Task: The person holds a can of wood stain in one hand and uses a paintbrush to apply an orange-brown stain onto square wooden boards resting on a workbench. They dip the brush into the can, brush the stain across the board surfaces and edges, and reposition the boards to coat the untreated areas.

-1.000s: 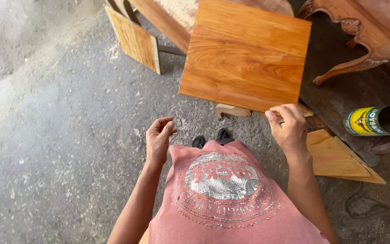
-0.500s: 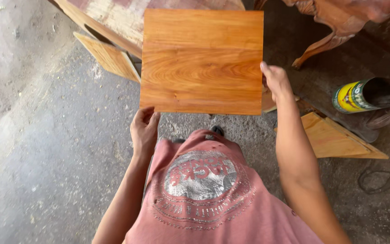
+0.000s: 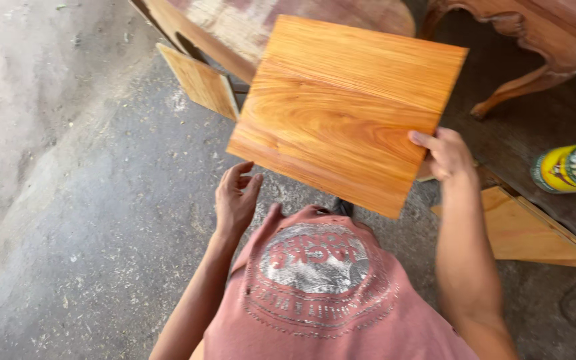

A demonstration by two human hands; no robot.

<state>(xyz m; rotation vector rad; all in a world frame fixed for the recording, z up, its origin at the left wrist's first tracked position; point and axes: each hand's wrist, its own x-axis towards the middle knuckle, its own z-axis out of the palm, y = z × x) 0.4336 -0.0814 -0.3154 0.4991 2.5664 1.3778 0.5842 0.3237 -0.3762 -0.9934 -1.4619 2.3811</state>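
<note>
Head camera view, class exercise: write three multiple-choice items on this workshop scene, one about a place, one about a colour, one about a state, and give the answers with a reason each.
1. Where does the yellow tin lie?
A. at the right edge of the picture
B. on the square wooden board
C. in the left hand

2. What colour is the person's shirt?
A. blue
B. faded red-pink
C. white

3. How is the square wooden board held?
A. it lies flat on the floor, untouched
B. both hands clamp it
C. the right hand grips its edge, the left hand is open below it

Answers: 1 A, the tin lies on its side at the far right. 2 B, the shirt is faded red-pink with a round print. 3 C, the right hand grips the board's right edge; the left hand is open, fingers apart, just under the lower corner.
</note>
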